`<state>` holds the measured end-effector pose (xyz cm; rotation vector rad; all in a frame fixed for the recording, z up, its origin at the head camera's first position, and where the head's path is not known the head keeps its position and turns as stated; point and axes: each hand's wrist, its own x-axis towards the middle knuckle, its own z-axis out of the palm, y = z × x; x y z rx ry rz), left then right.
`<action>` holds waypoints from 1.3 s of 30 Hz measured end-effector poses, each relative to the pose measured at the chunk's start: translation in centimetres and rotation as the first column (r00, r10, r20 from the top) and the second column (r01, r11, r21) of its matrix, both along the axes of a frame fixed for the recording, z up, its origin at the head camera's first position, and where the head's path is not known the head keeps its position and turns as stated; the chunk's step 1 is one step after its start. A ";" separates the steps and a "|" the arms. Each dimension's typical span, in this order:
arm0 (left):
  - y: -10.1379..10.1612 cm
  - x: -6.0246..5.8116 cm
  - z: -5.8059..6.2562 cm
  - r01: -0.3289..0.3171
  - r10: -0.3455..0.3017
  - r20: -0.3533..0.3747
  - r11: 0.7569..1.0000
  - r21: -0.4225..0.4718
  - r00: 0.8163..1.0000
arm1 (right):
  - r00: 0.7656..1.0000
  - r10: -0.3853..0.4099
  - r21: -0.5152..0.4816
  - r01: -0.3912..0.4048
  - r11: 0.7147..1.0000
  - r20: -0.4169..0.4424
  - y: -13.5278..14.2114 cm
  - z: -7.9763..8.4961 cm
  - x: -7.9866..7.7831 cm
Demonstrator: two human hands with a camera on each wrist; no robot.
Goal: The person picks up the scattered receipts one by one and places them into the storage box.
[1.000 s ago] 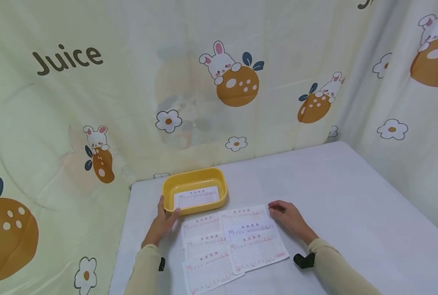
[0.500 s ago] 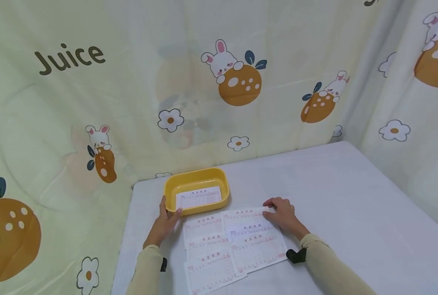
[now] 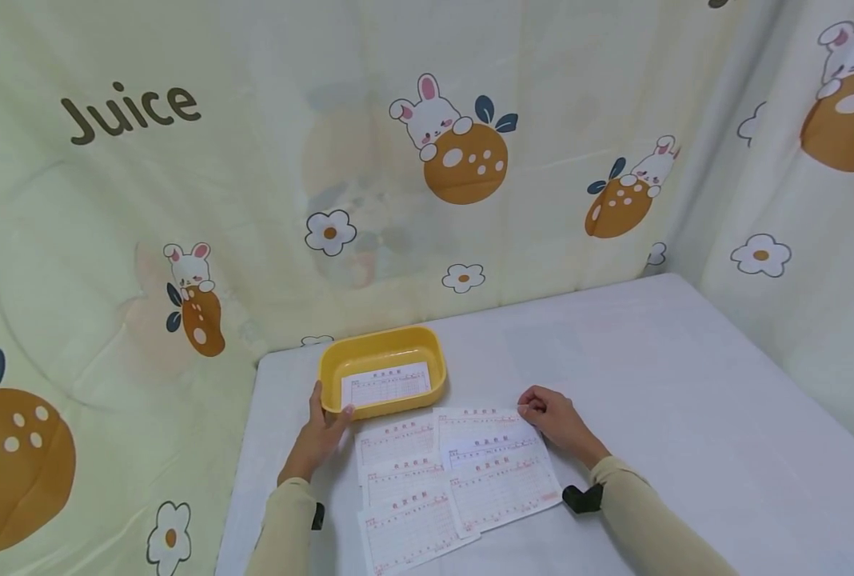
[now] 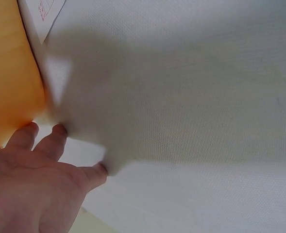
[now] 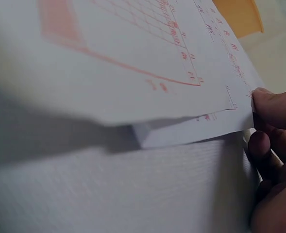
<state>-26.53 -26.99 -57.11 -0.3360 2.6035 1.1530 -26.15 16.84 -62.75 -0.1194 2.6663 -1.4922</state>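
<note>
My left hand (image 3: 317, 438) holds the near left corner of a yellow tray (image 3: 436, 386), thumb on its front wall and a finger along its left side. In the left wrist view the other fingers (image 4: 53, 143) are spread beside the tray wall. A printed receipt slip (image 3: 386, 384) lies inside. My right hand (image 3: 558, 420) pinches the upper right corner of the top slip in the right column, a paper form (image 3: 479, 419) with red print. The right wrist view shows the thumb (image 5: 275, 108) on that sheet's edge, with curled fingers below.
Several overlapping slips lie in two columns before the tray, the left one ending in a lower slip (image 3: 416, 534), the right one in another slip (image 3: 504, 492). A white cloth (image 3: 657, 384) covers the table. A printed curtain (image 3: 369, 144) hangs behind.
My right hand has gone left onto the top right slip's corner, then slightly back right, now pinching it. The left hand stays at the tray.
</note>
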 end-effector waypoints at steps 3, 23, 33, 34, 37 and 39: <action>0.0 0.0 0.0 0.000 0.000 0.003 1.000 0.001 1.000 | 1.000 -0.005 0.003 0.005 1.000 -0.003 0.0 0.0 0.0; 0.1 0.0 0.1 -0.020 0.020 0.007 1.000 0.004 1.000 | 0.998 -0.023 -0.095 0.017 0.995 -0.062 1.4 0.1 0.1; 0.3 0.0 0.0 -0.015 0.015 -0.010 1.000 0.003 1.000 | 0.993 -0.068 -0.163 0.052 0.985 -0.094 2.1 0.0 0.1; 0.3 0.0 0.0 -0.018 0.018 -0.006 1.000 0.005 1.000 | 0.993 -0.072 -0.176 0.054 0.983 -0.095 2.2 0.0 0.1; 0.2 0.0 -0.1 -0.024 0.024 0.002 1.000 0.006 1.000 | 0.991 -0.094 -0.210 0.072 0.975 -0.098 2.3 0.2 0.1; 0.1 0.1 -0.1 -0.029 0.029 0.010 1.000 0.006 1.000 | 0.989 -0.111 -0.225 0.087 0.970 -0.096 2.4 0.4 0.1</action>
